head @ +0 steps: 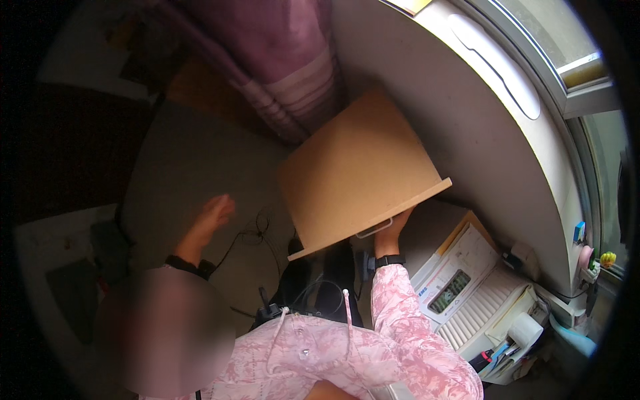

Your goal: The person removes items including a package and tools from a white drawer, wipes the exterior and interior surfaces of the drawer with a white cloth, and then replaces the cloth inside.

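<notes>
A light brown wooden cabinet or drawer unit (360, 160) with a metal pull handle (375, 228) is tilted in front of me, near the wall. My right hand (397, 227) reaches beneath its front edge beside the handle, with the fingers hidden behind the wood. My left hand (212, 215) is held out in the air to the left, apart from the wooden piece, slightly blurred and touching nothing that I can see. Black straps are around both wrists.
Pink curtains (300, 65) hang beyond the wooden piece. Thin black cables (260, 232) lie on the floor. At the right stand a box bearing writing (450, 290), a paper roll (525, 327) and pens. A white windowsill (545, 150) curves along the wall.
</notes>
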Motion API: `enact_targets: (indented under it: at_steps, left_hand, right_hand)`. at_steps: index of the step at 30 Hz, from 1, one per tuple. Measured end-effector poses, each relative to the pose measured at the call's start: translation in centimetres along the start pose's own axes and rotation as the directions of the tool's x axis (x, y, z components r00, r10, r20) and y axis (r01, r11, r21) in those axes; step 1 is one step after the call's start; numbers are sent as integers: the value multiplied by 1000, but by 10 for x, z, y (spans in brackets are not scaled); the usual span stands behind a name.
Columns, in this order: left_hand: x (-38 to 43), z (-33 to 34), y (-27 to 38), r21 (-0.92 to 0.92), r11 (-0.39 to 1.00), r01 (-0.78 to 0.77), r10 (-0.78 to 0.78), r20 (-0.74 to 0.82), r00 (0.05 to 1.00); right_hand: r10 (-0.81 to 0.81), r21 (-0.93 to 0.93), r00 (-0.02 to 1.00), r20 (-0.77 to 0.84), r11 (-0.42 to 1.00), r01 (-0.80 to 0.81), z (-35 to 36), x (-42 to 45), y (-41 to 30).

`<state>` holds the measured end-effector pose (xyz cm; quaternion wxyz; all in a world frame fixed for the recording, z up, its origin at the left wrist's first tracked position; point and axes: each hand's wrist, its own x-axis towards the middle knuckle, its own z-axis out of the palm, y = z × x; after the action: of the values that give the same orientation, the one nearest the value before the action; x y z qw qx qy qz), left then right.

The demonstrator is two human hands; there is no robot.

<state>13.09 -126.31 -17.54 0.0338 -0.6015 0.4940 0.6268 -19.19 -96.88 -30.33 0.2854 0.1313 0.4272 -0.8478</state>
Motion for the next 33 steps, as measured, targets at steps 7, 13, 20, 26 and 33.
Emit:
enact_targets:
  at_steps: [7, 13, 20, 26, 33]
  left_hand:
    - [50, 85, 12, -438, 856, 274, -439, -336, 833]
    - [18, 132, 26, -595, 803, 29, 62, 132, 989]
    - [9, 70, 76, 496, 512, -701, 787, 56, 614]
    - [-86, 144, 136, 491, -417, -765, 626, 765, 150]
    - [-39, 165, 104, 447, -425, -787, 543, 822, 174]
  right_hand:
    - [106, -219, 992, 67, 972, -89, -62, -25, 13]
    - [186, -319, 982, 7, 932, -175, -71, -34, 10]
    - [233, -341, 972, -30, 912, -229, -80, -46, 9]
    - [250, -354, 968, -8, 905, -237, -66, -38, 21]
    - [243, -377, 970, 16, 900, -219, -57, -35, 17]
